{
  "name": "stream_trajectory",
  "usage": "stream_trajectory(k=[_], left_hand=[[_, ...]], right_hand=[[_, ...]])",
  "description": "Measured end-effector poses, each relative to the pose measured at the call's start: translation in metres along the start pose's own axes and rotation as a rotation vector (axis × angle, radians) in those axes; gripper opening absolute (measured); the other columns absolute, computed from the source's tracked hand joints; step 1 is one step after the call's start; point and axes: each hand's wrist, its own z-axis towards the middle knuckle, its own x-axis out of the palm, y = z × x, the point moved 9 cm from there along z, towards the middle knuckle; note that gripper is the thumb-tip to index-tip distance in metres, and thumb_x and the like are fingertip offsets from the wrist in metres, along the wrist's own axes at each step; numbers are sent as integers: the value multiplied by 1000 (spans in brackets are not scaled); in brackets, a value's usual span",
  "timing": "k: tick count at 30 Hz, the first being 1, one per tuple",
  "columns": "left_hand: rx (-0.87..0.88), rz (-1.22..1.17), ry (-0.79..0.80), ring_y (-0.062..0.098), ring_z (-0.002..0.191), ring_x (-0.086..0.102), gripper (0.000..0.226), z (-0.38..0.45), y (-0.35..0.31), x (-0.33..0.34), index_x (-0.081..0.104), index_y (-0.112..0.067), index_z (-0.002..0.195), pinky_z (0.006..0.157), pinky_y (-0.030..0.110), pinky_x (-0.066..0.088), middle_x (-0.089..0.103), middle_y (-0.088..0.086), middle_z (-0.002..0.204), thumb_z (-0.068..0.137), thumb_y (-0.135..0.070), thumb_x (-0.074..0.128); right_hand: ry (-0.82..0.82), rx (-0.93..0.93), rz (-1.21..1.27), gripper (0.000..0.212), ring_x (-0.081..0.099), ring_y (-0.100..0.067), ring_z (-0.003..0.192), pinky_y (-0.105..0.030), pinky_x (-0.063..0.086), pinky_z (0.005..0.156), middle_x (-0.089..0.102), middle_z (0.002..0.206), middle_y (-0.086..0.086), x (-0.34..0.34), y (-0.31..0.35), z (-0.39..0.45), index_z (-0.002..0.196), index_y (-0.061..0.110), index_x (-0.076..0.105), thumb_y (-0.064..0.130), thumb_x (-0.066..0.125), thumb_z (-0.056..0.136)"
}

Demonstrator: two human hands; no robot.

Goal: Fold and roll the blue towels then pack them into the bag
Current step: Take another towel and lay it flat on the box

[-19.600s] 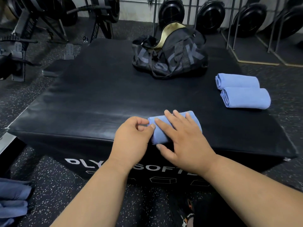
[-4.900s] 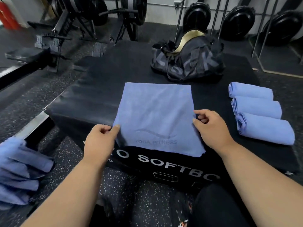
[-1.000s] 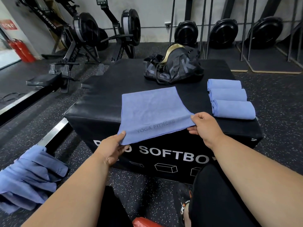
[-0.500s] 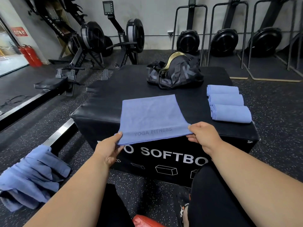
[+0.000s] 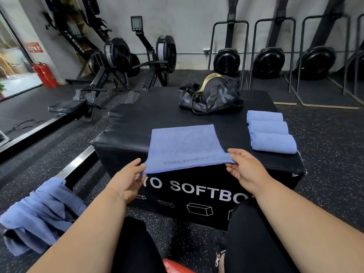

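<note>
Both hands, left [image 5: 128, 180] and right [image 5: 246, 170], pinch the near corners of the flat blue microfibre towel [image 5: 185, 146], lifting its edge, probably for folding. Three rolled blue towels [image 5: 269, 132] wait at two o'clock, near the black duffel bag [image 5: 210, 95].

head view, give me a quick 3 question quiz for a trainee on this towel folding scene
1. How many rolled towels lie on the right side of the soft box?
2. True or false: the bag sits at the far end of the box, beyond the flat towel.
3. Which part of the flat towel does the left hand pinch? A) far left corner B) near left corner C) middle

Key
1. Three.
2. True.
3. B; the right hand pinches the near right corner.
</note>
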Motion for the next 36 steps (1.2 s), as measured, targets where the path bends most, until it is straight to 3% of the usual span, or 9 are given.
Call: stream_trajectory(k=[3, 7, 12, 16, 20, 23, 26, 31, 36], left_hand=[[-72, -39, 29, 11, 110, 65, 42, -14, 3, 3, 61, -13, 141, 80, 21, 54, 73, 6, 121, 102, 1, 61], [-172, -49, 100, 5, 61, 66, 26, -35, 2, 14, 70, -13, 123, 55, 14, 56, 78, 5, 93, 101, -2, 62], [59, 107, 89, 4, 76, 49, 26, -47, -48, 25, 72, -18, 124, 58, 12, 47, 66, -3, 98, 103, -8, 61], [186, 108, 59, 4, 66, 40, 21, -55, -96, 40, 77, -18, 118, 53, 12, 47, 54, -5, 86, 104, -14, 61], [190, 98, 45, 2, 51, 42, 11, -61, -117, 56, 79, -16, 105, 44, 12, 41, 53, -6, 73, 99, -17, 70], [170, 73, 38, 1, 41, 46, 6, -64, -125, 66, 77, -15, 97, 40, 11, 42, 53, -6, 61, 98, -16, 71], [216, 60, 40, 0, 41, 50, 7, -65, -138, 78, 75, -13, 101, 42, 10, 45, 55, -8, 54, 100, -14, 69], [288, 95, 12, 6, 54, 56, 7, -52, -171, 97, 73, -11, 102, 45, 13, 50, 59, 1, 80, 102, -14, 67], [248, 136, -28, 10, 70, 56, 13, -16, -192, 114, 61, -12, 94, 46, 17, 55, 56, 3, 86, 106, -11, 59]], right_hand=[[46, 17, 77, 26, 65, -16, 78, -29, 54, 73, 75, 98, -8, 6, 4, -8, 116, 12, 72, 5, 49, 107], [101, -12, 131, 28, 66, -17, 81, -30, 54, 78, 75, 103, -9, 13, 22, -22, 119, 8, 74, 2, 50, 105], [137, -68, 151, 17, 68, -9, 74, -23, 56, 73, 77, 90, 0, 18, 61, -32, 116, 9, 74, 8, 64, 102], [100, -30, 241, 13, 64, -10, 73, -19, 57, 64, 69, 86, 1, 18, 94, -35, 111, 11, 76, 11, 67, 100], [135, 43, 276, 10, 55, -4, 55, -15, 49, 49, 59, 76, 2, 28, 111, -40, 109, 10, 73, 12, 68, 100], [144, 19, 260, 13, 51, -4, 57, -14, 45, 48, 58, 78, 3, 32, 127, -41, 112, 12, 74, 12, 66, 101], [133, 2, 257, 11, 47, -3, 57, -14, 44, 47, 54, 77, 4, 33, 143, -40, 109, 13, 72, 13, 64, 102], [104, -35, 261, 14, 45, -5, 57, -15, 42, 47, 54, 77, 3, 39, 168, -20, 114, 13, 71, 12, 62, 103], [59, 28, 159, 11, 44, -4, 45, -16, 39, 43, 52, 67, 3, 55, 178, 16, 101, 17, 67, 11, 58, 104]])
